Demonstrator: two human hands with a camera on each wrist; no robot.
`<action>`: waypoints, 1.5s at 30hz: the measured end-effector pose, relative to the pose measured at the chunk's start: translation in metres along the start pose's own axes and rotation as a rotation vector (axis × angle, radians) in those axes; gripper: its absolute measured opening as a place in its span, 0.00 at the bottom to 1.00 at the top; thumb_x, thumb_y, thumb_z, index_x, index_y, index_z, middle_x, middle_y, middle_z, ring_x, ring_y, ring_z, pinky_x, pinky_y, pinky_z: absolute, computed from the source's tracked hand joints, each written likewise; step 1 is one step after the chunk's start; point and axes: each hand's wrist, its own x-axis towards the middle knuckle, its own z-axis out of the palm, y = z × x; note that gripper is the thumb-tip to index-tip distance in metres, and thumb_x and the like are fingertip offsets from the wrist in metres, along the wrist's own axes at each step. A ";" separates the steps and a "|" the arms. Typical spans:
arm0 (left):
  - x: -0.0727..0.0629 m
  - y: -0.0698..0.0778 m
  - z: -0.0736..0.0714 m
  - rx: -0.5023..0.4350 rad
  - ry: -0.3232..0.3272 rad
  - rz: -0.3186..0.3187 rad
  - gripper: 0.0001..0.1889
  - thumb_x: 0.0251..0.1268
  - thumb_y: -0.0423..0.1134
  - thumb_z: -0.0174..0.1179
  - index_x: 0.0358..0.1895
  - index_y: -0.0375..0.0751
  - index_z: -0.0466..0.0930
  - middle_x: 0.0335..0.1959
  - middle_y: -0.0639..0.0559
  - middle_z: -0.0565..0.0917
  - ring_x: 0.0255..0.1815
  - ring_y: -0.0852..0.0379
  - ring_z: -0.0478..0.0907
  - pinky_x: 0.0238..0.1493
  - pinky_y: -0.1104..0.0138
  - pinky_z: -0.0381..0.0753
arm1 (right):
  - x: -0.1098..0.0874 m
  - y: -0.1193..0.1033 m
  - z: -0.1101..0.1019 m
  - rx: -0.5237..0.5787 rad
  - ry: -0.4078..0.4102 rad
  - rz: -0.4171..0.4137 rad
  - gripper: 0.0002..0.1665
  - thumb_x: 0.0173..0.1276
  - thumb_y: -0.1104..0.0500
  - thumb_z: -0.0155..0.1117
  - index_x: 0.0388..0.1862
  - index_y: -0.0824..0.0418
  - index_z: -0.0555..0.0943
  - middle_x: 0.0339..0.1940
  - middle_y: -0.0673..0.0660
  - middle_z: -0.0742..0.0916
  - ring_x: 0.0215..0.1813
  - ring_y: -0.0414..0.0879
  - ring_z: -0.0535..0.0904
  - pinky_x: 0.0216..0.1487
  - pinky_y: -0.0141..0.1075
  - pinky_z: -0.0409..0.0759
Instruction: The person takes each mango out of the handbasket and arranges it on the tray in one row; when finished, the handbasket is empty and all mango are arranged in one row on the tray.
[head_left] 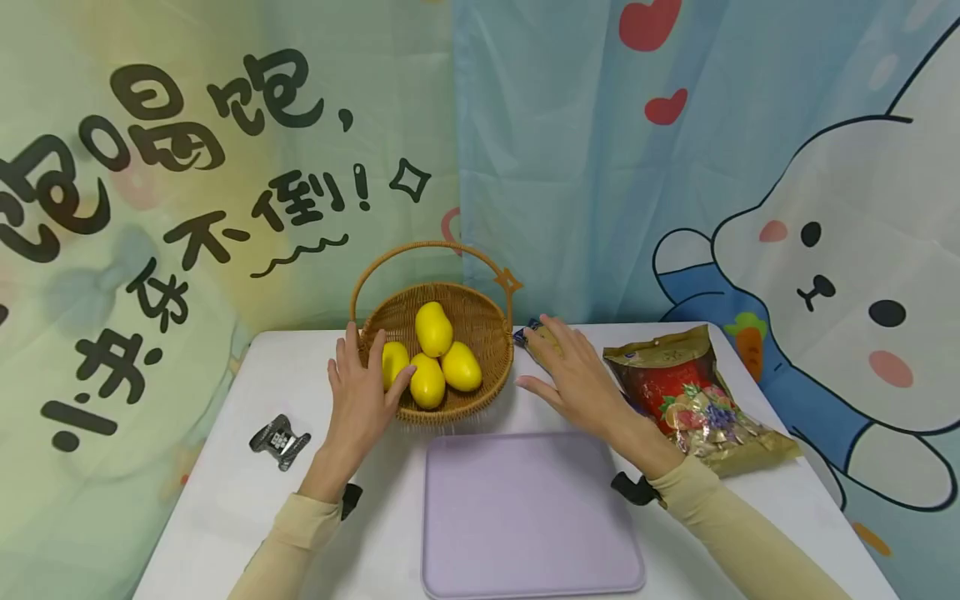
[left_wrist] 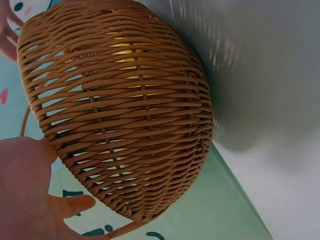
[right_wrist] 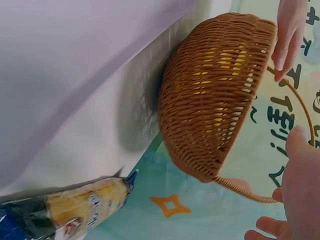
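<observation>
A brown wicker basket (head_left: 486,337) with a tall arched handle stands at the back of the table, several smooth yellow fruits (head_left: 433,330) inside it. My left hand (head_left: 360,387) is at the basket's left rim, fingers spread and fairly straight. In the left wrist view the left thumb (left_wrist: 47,147) meets the woven rim or overlaps it; I cannot tell which. To the right of the basket my right hand (head_left: 577,379) hovers with extended fingers, holding nothing. The right wrist view shows a gap between that hand (right_wrist: 307,172) and the basket wall (right_wrist: 210,90).
A lilac tray (head_left: 532,517) lies in front of the basket. A small black-wrapped packet (head_left: 280,442) is on the left. On the right is a red and gold bag (head_left: 693,400); a yellow and blue packet (right_wrist: 87,205) lies behind my right hand. A printed curtain (head_left: 540,167) hangs behind the table.
</observation>
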 end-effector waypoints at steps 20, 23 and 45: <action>-0.007 -0.005 0.007 -0.112 -0.182 -0.179 0.43 0.75 0.63 0.52 0.81 0.39 0.53 0.82 0.27 0.38 0.64 0.20 0.72 0.60 0.35 0.75 | 0.039 -0.041 -0.007 0.169 -0.161 -0.047 0.43 0.77 0.32 0.50 0.83 0.48 0.57 0.83 0.62 0.60 0.77 0.62 0.66 0.75 0.61 0.64; -0.008 -0.005 0.008 -0.112 -0.188 -0.186 0.44 0.75 0.63 0.51 0.81 0.38 0.52 0.82 0.27 0.37 0.64 0.20 0.72 0.61 0.35 0.74 | 0.050 -0.046 -0.008 0.229 -0.203 -0.039 0.43 0.77 0.33 0.50 0.83 0.48 0.57 0.83 0.61 0.59 0.79 0.61 0.62 0.74 0.62 0.64; -0.001 -0.003 0.005 -0.117 -0.189 -0.189 0.44 0.76 0.63 0.51 0.82 0.37 0.50 0.82 0.29 0.36 0.56 0.23 0.79 0.57 0.39 0.79 | 0.155 -0.050 0.007 0.342 -0.497 0.037 0.41 0.77 0.44 0.60 0.80 0.61 0.61 0.80 0.62 0.66 0.81 0.58 0.59 0.79 0.53 0.62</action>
